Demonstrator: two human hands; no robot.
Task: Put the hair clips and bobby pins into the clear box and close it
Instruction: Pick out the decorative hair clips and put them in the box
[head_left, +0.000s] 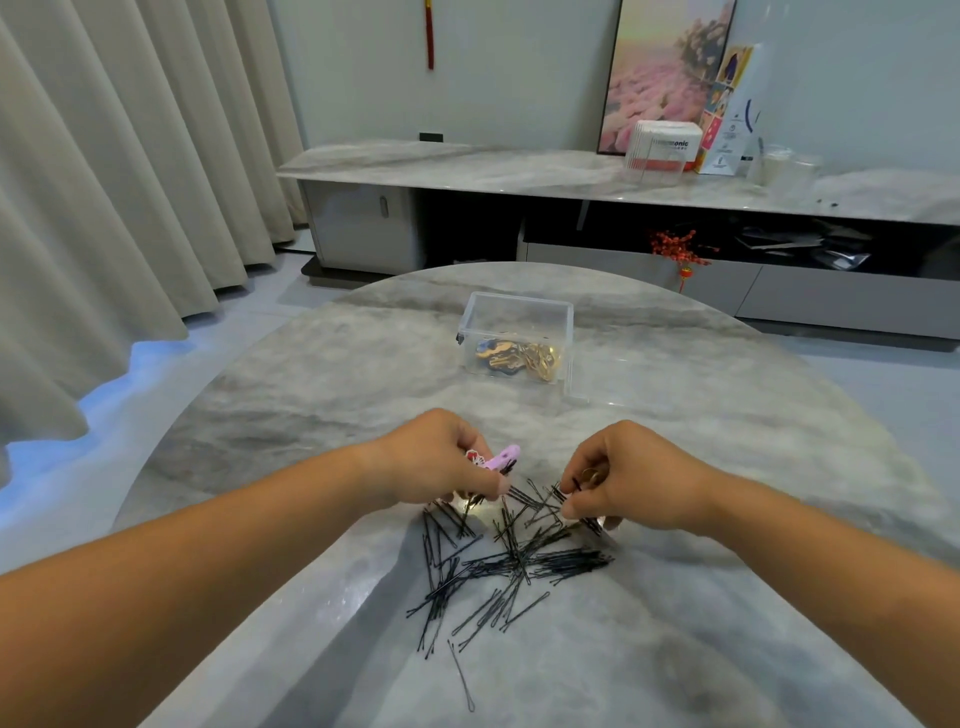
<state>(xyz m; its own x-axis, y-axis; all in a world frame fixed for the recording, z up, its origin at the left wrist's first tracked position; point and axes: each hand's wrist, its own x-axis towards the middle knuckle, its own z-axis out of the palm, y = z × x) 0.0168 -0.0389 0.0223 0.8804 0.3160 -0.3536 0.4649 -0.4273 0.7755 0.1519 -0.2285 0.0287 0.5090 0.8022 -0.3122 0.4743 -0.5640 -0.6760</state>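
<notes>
Now 2 bare hands at the 12 o'clock edge of a heap of thin black metal bobby pins (511, 564), too many to count. Left hand (436, 460) grips 1 pink plastic hair clip (500, 458); right hand (631, 478) pinches several pins. 1 clear plastic box (519, 338) w/ gold clips inside sits open at 12 o'clock, well apart, on grey marble table (727, 415).

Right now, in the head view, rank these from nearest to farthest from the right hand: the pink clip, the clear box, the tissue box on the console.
From the right hand:
1. Pink clip, held in the left hand, just beside it.
2. Clear box, mid-table ahead.
3. Tissue box, on the far console.
</notes>
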